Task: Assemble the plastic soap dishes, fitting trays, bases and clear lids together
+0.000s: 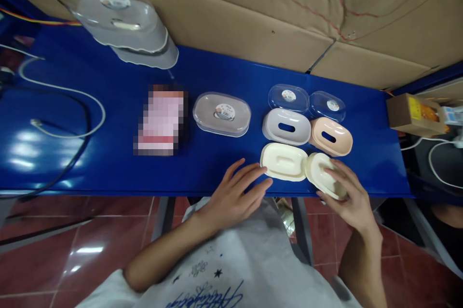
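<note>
My right hand (349,197) grips the right-hand cream oval tray (320,168), its thumb at the near edge and its fingers over the inside. That tray sits slightly tilted at the table's front edge. Beside it lies another cream oval tray (284,161) with a raised bar in its middle. My left hand (242,192) is open, fingers apart, fingertips at the near left corner of this second tray; contact is unclear. Behind the trays stand a pale grey oval box (269,129) and a peach oval box (340,139), each with a slot. Two clear lids (278,98) (334,112) with round labels lie behind them.
A lidded grey oval box (202,115) stands left of the group. Larger grey lidded boxes (144,28) are stacked at the back left. A pixelated pink item (161,119) lies between. Cables (97,100) cross the left side; a cardboard box (408,115) is at right.
</note>
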### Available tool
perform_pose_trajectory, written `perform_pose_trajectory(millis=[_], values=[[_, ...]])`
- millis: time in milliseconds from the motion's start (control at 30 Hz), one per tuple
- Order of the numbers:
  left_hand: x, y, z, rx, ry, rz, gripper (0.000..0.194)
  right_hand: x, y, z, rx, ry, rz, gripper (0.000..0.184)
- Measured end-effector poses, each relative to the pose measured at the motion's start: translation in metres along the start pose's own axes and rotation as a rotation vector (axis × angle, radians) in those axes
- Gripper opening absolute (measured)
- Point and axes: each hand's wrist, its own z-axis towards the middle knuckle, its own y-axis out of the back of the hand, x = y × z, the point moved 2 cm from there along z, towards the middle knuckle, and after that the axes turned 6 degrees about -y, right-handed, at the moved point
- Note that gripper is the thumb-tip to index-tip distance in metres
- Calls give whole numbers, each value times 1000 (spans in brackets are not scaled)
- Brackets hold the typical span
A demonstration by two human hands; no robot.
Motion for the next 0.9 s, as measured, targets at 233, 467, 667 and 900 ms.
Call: perform_pose_trajectory(millis=[233, 467, 667, 900], values=[[4, 2, 2, 66, 96, -79, 53, -10, 1, -1, 20, -44, -80, 54], [5, -2, 11, 185, 127, -158, 53, -3, 5, -2, -22, -65, -77, 56], [-6, 14, -10, -115, 147, -330, 64, 69, -39, 17, 10, 246, 48, 63], [-20, 18, -31, -539, 720, -1070, 32, 107, -73, 25, 41, 350, 134, 61]])
